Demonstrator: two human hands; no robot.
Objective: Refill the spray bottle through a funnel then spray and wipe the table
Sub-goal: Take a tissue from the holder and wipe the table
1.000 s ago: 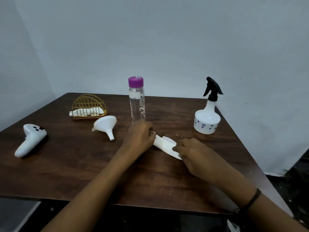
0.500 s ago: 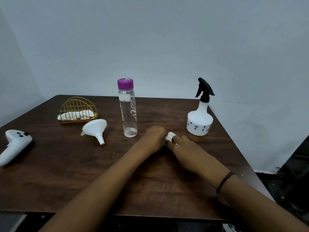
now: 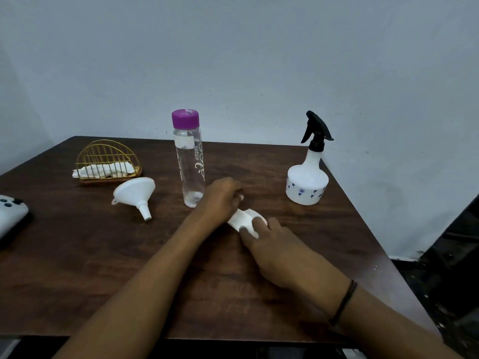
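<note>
A white tissue [image 3: 245,220] lies on the dark wooden table [image 3: 77,268] between my two hands. My left hand [image 3: 220,199] grips its far end, and my right hand [image 3: 274,244] presses fingers on its near end. A clear bottle with a purple cap [image 3: 188,156] stands just left of my left hand, nearly empty. The white funnel [image 3: 136,194] lies on its side further left. At the right rear stands the white spray bottle [image 3: 308,177] with its black trigger head on.
A gold wire holder [image 3: 107,161] with white tissues sits at the back left. A white controller [image 3: 10,213] lies at the left edge. The table's right edge runs diagonally close behind the spray bottle. Grey walls close off the back.
The hands pulled together over the tissue half a second ago and have now spread apart again, showing more of the tissue. The camera view shifted slightly.
</note>
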